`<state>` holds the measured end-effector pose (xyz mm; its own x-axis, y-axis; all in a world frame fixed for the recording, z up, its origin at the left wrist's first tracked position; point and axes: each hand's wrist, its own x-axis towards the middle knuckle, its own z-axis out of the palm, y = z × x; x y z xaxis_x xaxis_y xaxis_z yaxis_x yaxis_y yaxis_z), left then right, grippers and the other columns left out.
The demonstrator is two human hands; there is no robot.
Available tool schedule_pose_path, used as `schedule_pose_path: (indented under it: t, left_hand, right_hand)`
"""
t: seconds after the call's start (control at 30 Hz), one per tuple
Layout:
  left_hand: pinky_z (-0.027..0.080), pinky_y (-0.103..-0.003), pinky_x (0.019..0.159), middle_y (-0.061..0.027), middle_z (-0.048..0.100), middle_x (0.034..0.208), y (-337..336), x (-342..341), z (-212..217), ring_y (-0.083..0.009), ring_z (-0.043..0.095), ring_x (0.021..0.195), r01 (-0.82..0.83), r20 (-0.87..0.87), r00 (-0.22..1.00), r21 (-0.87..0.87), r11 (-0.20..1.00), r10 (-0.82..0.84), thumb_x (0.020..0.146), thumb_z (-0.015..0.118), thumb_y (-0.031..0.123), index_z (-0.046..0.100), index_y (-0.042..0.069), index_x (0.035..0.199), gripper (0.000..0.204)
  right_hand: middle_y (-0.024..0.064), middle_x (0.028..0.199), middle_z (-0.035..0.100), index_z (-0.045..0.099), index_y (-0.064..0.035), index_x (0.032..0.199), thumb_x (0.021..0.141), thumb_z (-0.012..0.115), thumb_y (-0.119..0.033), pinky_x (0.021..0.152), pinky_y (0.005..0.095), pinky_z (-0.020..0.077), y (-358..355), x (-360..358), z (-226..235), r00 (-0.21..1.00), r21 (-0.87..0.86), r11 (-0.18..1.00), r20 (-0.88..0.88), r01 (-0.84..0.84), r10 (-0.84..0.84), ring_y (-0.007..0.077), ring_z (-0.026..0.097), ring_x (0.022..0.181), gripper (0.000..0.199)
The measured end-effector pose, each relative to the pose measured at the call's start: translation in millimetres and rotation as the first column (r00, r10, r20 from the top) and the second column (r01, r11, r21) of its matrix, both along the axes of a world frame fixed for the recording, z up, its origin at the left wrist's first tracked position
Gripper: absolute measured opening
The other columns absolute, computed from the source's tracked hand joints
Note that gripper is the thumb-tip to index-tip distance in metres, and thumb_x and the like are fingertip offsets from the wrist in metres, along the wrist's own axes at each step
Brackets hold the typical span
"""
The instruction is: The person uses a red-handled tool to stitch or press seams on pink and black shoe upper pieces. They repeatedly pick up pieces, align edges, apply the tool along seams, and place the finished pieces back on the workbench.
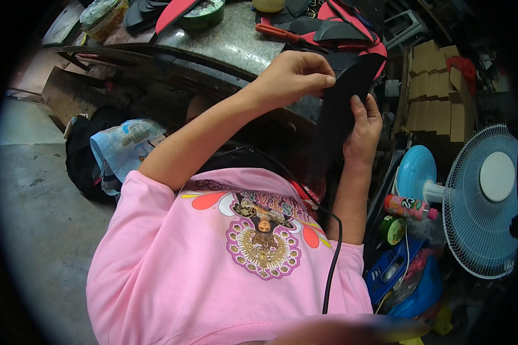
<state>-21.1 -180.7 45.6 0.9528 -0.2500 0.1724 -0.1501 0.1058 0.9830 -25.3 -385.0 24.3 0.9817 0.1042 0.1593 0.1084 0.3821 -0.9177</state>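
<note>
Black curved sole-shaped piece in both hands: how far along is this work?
In hand: the left hand pinches the black curved sole-shaped piece at its edge; the right hand supports it. Possibly done: red-and-black pieces on the grey speckled worktop. What is left cannot be told.

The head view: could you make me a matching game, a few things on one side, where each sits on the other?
Things:
1. black piece
2. fan
3. red-handled tool
4. cardboard boxes

Places:
A. lying on the stone worktop
B. held between left hand and right hand
C. stacked at upper right
D. standing at far right, low down

Pairs: 1-B, 2-D, 3-A, 4-C
</note>
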Motion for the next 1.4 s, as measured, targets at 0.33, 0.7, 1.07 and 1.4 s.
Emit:
schedule_pose_path:
  t: [0.33,0.7,1.07,1.4]
  left_hand:
    - [0.04,-0.047,0.11,-0.0061,0.065,0.112,52.4,0.2,3.2,-0.0289,0.057,0.123,-0.431,0.775,0.621,0.461,0.775,-0.116,0.061,0.073,-0.003,0.067,0.01,0.1,0.041]
    - [0.05,-0.033,0.08,-0.0127,0.067,0.096,109.3,5.4,-9.8,-0.0212,0.064,0.089,0.035,0.148,0.984,0.406,0.913,-0.103,0.084,0.07,0.003,0.064,-0.001,0.109,0.026]
    - [0.051,-0.041,0.082,-0.0063,0.065,0.096,132.6,36.7,-51.9,-0.0292,0.061,0.096,-0.539,0.54,0.833,0.742,0.399,0.122,0.079,0.077,0.035,0.066,0.015,0.111,0.039]
    - [0.05,-0.037,0.074,-0.0029,0.062,0.087,123.7,39.8,-85.4,-0.0236,0.059,0.084,-0.749,0.726,0.65,0.563,0.35,0.225,0.078,0.077,0.039,0.068,0.016,0.099,0.034]
  right_hand:
    - [0.0067,0.101,0.071,0.064,0.0036,0.116,0.099,0.062,-0.017,0.074,0.0215,0.0528,13.7,28.0,9.4,0.812,-0.201,0.798,-0.293,-0.568,0.504,0.0093,0.066,0.082,0.027]
    - [0.0111,0.1,0.06,0.068,-0.012,0.11,0.086,0.07,-0.017,0.076,0.0447,0.0513,51.8,147.9,-17.3,0.776,-0.889,0.123,0.447,0.441,0.446,0.0351,0.065,0.087,0.024]
    - [0.0152,0.093,0.06,0.064,-0.004,0.097,0.088,0.068,-0.011,0.073,0.0443,0.0495,39.2,177.7,-20.8,0.717,-0.799,0.293,0.601,0.525,0.353,0.0377,0.062,0.083,0.012]
    - [0.012,0.086,0.067,0.055,0.0,0.098,0.091,0.061,0.002,0.056,0.0305,0.0601,96.9,128.1,11.6,0.936,-0.385,0.894,0.165,-0.229,0.311,0.0181,0.07,0.068,0.01]
